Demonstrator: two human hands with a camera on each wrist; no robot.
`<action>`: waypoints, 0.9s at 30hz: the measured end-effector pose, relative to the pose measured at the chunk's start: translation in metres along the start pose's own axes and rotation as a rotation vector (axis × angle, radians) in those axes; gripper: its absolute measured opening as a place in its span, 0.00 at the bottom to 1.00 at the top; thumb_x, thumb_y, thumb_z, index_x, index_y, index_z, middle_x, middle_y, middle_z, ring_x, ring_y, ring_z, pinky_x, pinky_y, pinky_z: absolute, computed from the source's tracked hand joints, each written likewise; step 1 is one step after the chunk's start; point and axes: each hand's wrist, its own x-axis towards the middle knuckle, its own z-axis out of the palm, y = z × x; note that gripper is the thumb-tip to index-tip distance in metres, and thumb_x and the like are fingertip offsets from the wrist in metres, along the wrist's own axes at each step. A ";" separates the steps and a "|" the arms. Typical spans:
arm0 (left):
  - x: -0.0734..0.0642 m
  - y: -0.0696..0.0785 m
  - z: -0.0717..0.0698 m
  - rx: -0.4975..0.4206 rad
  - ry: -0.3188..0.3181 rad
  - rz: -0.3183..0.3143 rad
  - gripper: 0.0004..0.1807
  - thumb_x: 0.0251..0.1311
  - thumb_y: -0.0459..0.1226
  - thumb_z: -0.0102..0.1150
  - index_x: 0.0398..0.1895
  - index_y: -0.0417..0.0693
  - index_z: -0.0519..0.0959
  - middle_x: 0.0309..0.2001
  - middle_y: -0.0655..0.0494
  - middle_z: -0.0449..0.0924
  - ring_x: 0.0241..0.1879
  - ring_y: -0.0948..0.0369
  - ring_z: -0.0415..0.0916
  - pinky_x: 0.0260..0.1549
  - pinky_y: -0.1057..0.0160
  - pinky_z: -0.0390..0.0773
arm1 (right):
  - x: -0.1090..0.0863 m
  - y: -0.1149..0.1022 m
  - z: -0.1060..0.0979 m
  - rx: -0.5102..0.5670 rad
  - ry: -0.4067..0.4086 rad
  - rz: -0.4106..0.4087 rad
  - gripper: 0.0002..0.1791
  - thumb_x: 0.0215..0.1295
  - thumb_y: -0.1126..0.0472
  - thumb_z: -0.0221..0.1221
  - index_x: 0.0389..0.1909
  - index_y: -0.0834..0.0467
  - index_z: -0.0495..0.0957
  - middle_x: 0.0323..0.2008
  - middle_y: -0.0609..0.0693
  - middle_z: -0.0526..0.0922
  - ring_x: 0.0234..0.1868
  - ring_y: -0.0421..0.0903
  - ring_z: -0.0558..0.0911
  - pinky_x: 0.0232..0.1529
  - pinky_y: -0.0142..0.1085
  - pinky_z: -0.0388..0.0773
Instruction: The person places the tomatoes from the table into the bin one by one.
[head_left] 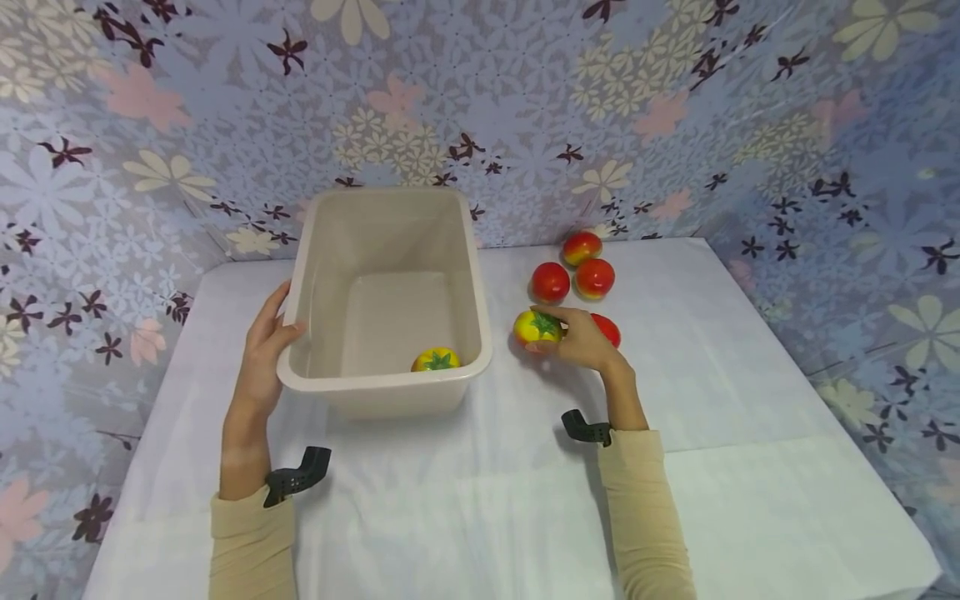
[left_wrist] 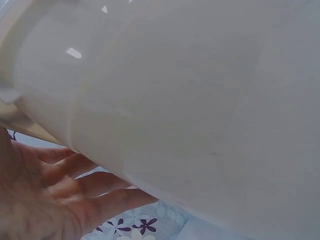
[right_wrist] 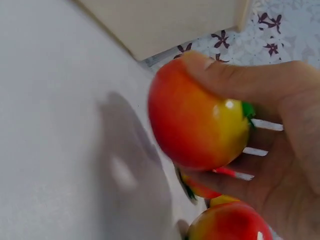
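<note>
My right hand (head_left: pixel 588 340) pinches a yellow-and-red toy tomato (head_left: pixel 532 329) with a green star-shaped top, between thumb and fingers. In the right wrist view the held tomato (right_wrist: pixel 195 117) hangs above the white cloth, its shadow to the left. My left hand (head_left: pixel 262 358) holds the left side of a beige plastic bin (head_left: pixel 386 385), thumb over the rim. In the left wrist view the fingers (left_wrist: pixel 100 182) lie along the bin's outer wall (left_wrist: pixel 200 110). Another yellow tomato (head_left: pixel 436 359) lies inside the bin, near its front right corner, partly hidden by the rim.
Three red tomatoes cluster at the back right, the nearest to the bin being a red tomato (head_left: pixel 550 282). Another red tomato (head_left: pixel 606 330) is partly hidden behind my right hand. A white cloth (head_left: pixel 450 533) covers the table, and floral fabric (head_left: pixel 525 108) rises behind it.
</note>
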 end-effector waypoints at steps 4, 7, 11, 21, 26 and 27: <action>0.001 0.000 0.001 -0.003 0.004 0.005 0.31 0.69 0.33 0.40 0.76 0.51 0.56 0.66 0.41 0.66 0.52 0.60 0.75 0.41 0.71 0.79 | -0.001 -0.003 -0.006 0.043 0.079 -0.063 0.37 0.55 0.55 0.70 0.67 0.56 0.70 0.63 0.56 0.75 0.57 0.55 0.74 0.59 0.54 0.73; 0.001 0.000 0.001 0.003 0.014 0.008 0.31 0.68 0.32 0.40 0.75 0.51 0.57 0.66 0.39 0.66 0.51 0.60 0.75 0.41 0.71 0.79 | -0.002 -0.007 -0.008 0.076 0.118 -0.101 0.37 0.54 0.53 0.71 0.66 0.55 0.72 0.63 0.54 0.76 0.57 0.54 0.75 0.58 0.52 0.74; 0.001 0.000 0.001 0.007 0.012 0.006 0.31 0.68 0.33 0.40 0.76 0.52 0.57 0.67 0.35 0.63 0.51 0.61 0.75 0.41 0.71 0.79 | -0.005 -0.013 -0.010 0.116 0.167 -0.148 0.37 0.53 0.51 0.72 0.65 0.54 0.73 0.60 0.53 0.77 0.53 0.52 0.75 0.55 0.50 0.76; -0.001 -0.004 -0.003 -0.021 -0.017 0.048 0.31 0.67 0.30 0.40 0.75 0.44 0.57 0.59 0.54 0.73 0.48 0.64 0.77 0.39 0.70 0.80 | -0.015 -0.032 -0.016 0.225 0.365 -0.238 0.31 0.57 0.59 0.68 0.64 0.55 0.74 0.58 0.56 0.79 0.52 0.52 0.75 0.55 0.53 0.77; 0.001 -0.004 -0.004 0.000 -0.044 0.073 0.31 0.68 0.30 0.40 0.75 0.46 0.56 0.63 0.48 0.69 0.50 0.63 0.76 0.40 0.70 0.80 | -0.020 -0.047 -0.020 0.240 0.416 -0.296 0.31 0.57 0.60 0.68 0.63 0.55 0.75 0.57 0.54 0.80 0.50 0.48 0.76 0.55 0.51 0.77; 0.001 -0.004 -0.004 0.005 -0.055 0.075 0.31 0.68 0.30 0.40 0.75 0.46 0.55 0.64 0.46 0.68 0.51 0.62 0.76 0.40 0.70 0.80 | -0.021 -0.050 -0.021 0.235 0.417 -0.302 0.31 0.57 0.59 0.69 0.63 0.55 0.75 0.57 0.54 0.80 0.49 0.47 0.76 0.55 0.50 0.77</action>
